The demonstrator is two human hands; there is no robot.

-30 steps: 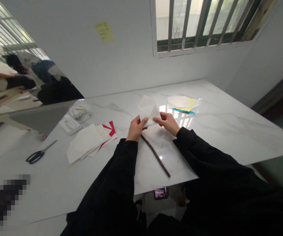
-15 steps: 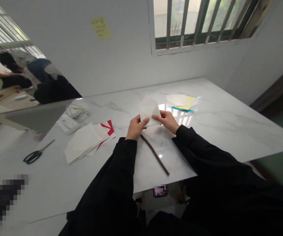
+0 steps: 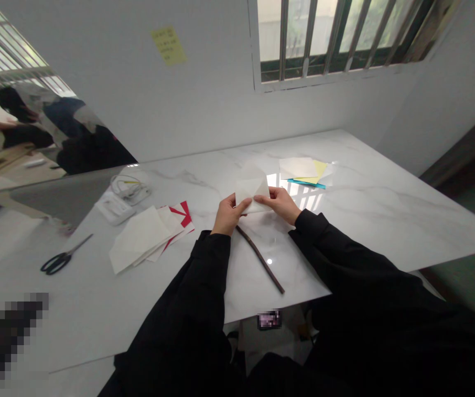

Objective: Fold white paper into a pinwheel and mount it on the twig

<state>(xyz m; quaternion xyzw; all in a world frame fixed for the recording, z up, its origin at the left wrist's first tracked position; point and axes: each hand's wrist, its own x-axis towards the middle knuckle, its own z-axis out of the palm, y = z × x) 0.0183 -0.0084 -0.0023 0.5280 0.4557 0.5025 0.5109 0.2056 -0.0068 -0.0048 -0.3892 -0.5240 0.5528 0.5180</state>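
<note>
Both my hands hold a folded white sheet of paper just above the white marble table. My left hand pinches its lower left edge with thumb on top. My right hand pinches the lower right edge. The paper looks flatter and shorter than a square sheet, its upper part folded down. A thin dark stick lies on the table under my wrists, running toward the near edge.
A pile of white and red papers lies to the left, with black scissors further left. A white box and coiled cable sit behind them. Cream, yellow and blue sheets lie at the back right.
The raised upper flap of the paper has come down, so the sheet now stands lower between my hands. Both hands stay in nearly the same place.
</note>
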